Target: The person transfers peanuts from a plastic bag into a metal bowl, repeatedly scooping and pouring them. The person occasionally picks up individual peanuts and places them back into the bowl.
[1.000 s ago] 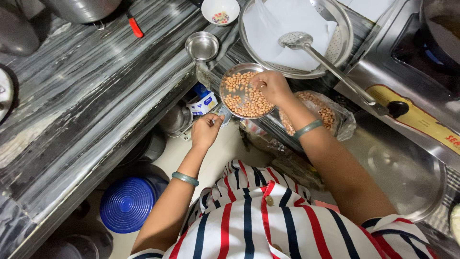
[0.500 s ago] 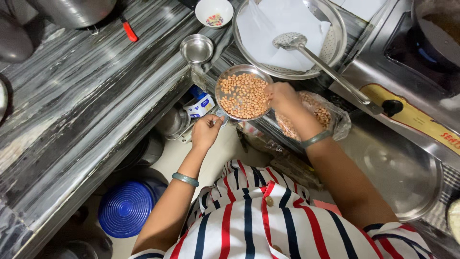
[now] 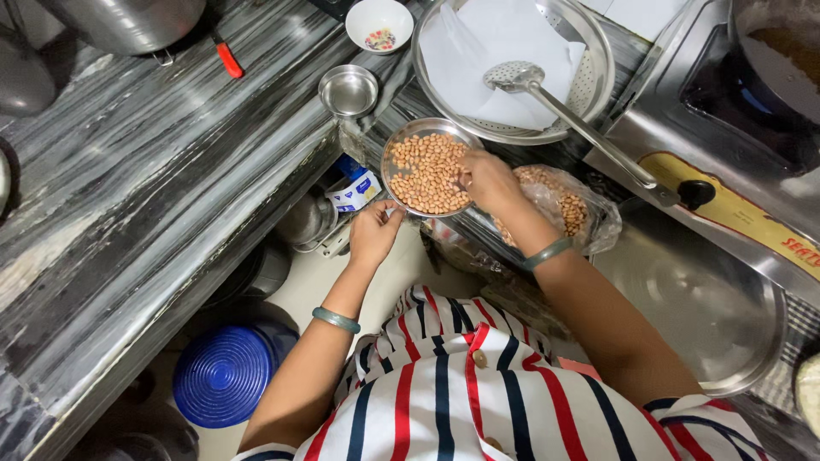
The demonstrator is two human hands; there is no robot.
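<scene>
Bare left hand point(image 3: 373, 232) and bare right hand point(image 3: 487, 177), no rings in view. On each wrist, a plain grey-green bangle: one point(image 3: 336, 319) well behind the left hand, one point(image 3: 547, 253) close behind the right. Forearms uncovered. Farther back from both hands, a white garment point(image 3: 478, 393) with red and dark navy stripes, short sleeves, small buttons down the front.
</scene>
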